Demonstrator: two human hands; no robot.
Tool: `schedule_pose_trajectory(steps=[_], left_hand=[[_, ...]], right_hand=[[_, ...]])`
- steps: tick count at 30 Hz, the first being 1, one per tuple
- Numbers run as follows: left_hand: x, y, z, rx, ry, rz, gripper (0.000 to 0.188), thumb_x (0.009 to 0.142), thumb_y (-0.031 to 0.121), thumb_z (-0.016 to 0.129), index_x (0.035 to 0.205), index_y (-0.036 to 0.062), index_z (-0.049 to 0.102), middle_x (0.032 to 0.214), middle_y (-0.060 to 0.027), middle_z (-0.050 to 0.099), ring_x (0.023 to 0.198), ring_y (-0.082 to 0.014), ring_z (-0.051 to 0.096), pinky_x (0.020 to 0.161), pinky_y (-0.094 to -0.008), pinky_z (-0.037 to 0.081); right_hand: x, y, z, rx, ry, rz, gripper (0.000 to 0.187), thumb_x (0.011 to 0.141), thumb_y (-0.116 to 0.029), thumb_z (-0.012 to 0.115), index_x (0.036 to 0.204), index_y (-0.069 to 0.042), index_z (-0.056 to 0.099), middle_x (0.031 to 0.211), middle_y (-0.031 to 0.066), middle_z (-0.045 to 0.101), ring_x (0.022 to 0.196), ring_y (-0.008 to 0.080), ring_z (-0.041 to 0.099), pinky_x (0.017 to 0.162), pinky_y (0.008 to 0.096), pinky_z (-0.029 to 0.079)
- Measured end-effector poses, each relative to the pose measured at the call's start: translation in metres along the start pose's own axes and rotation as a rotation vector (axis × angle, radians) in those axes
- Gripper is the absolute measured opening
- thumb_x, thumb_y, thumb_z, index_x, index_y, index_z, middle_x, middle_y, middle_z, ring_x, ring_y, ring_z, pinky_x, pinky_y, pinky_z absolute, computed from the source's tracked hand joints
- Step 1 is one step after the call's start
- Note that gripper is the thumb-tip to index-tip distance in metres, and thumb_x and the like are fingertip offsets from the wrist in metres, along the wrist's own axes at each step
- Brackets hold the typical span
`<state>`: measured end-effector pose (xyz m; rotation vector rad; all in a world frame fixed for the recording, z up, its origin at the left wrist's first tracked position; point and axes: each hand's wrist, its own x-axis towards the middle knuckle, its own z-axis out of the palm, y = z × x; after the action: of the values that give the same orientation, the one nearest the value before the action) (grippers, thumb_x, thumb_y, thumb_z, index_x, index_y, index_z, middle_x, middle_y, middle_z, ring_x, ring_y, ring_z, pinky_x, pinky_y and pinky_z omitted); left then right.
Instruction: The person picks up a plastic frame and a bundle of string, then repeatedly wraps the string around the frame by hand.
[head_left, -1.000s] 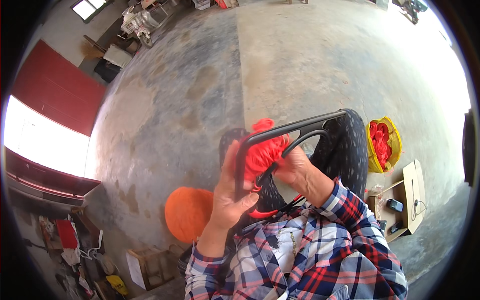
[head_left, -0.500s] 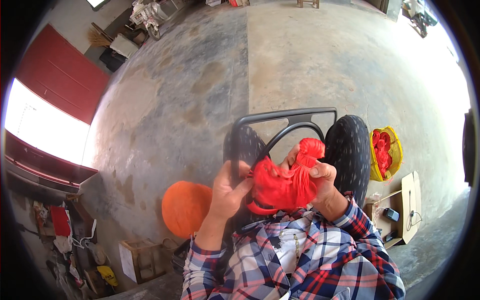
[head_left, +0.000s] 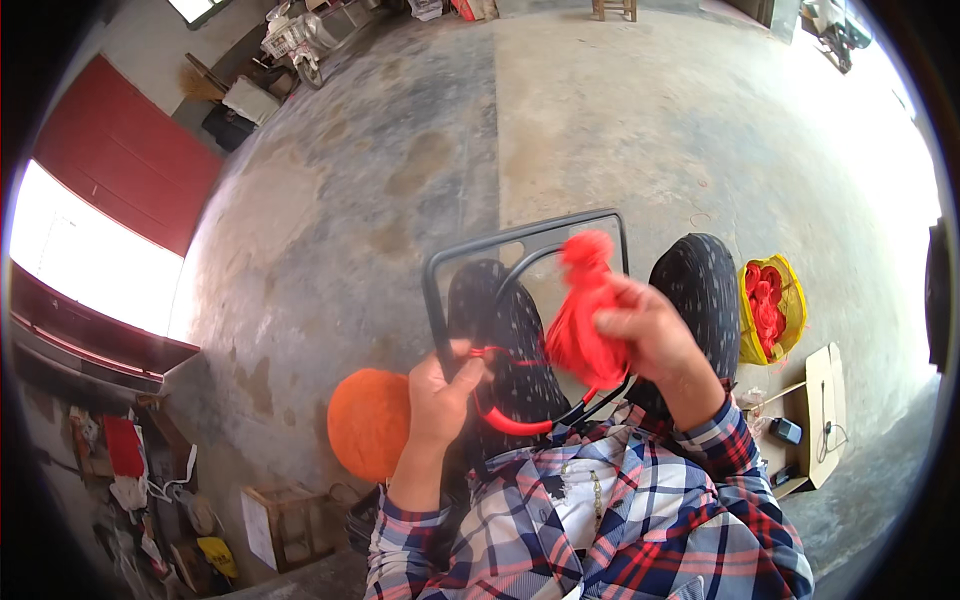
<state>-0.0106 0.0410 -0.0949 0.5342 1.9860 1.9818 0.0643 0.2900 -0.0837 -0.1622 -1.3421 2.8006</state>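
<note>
close above the lap, gripping with the left hand [head_left: 440, 395] the left edge of the black frame [head_left: 438, 310], fingers curled closed and thumb laid near a few red turns [head_left: 483, 351]. holding with the right hand [head_left: 655, 325] the red bundle of cord [head_left: 585, 335], closed upon it, somewhat blurred; cannot tell how the hidden fingers lie. can see this bundle over the opening of the frame, toward its right edge, with a thin strand [head_left: 522, 362] reaching to the left hand.

by judgement, now occupied with passing the cord around the left edge of the frame. for the next move, seems to require a firm left grip and an even pull, without giving slack to the turns.

a little farther, can see on the floor [head_left: 600, 130], left of the knees, an orange round thing [head_left: 370, 425]; toward the floor's right edge, a yellow bag [head_left: 793, 310] with more red bundles [head_left: 767, 305], then an open cardboard box [head_left: 825, 410]. farthest, at the upper edge, can find a wooden stool [head_left: 614, 10]. can read no brand, label or writing.
</note>
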Motion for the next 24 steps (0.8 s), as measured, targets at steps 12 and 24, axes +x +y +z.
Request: schedule_pose_trajectory(steps=[12, 24], left_hand=[[0.001, 0.020, 0.027, 0.068, -0.120, 0.335, 0.054, 0.077, 0.000, 0.067, 0.129, -0.0012, 0.053, 0.146, -0.0127, 0.040, 0.130, -0.0211, 0.043, 0.106, -0.0379, 0.036], [-0.009, 0.013, 0.018, -0.187, -0.285, -0.028, 0.079, 0.080, 0.006, 0.068, 0.148, 0.0005, 0.027, 0.154, -0.0129, 0.025, 0.135, -0.0183, 0.036, 0.110, -0.0341, 0.030]], right_hand=[[0.026, 0.019, 0.006, -0.040, -0.337, -0.004, 0.025, 0.090, -0.021, 0.061, 0.103, -0.001, 0.067, 0.098, 0.0101, 0.070, 0.093, 0.0173, 0.064, 0.083, 0.0285, 0.048], [0.047, 0.040, 0.026, 0.529, -0.075, 0.169, 0.033, 0.088, -0.021, 0.066, 0.115, -0.003, 0.058, 0.108, 0.0081, 0.065, 0.100, 0.0189, 0.063, 0.093, 0.0362, 0.050]])
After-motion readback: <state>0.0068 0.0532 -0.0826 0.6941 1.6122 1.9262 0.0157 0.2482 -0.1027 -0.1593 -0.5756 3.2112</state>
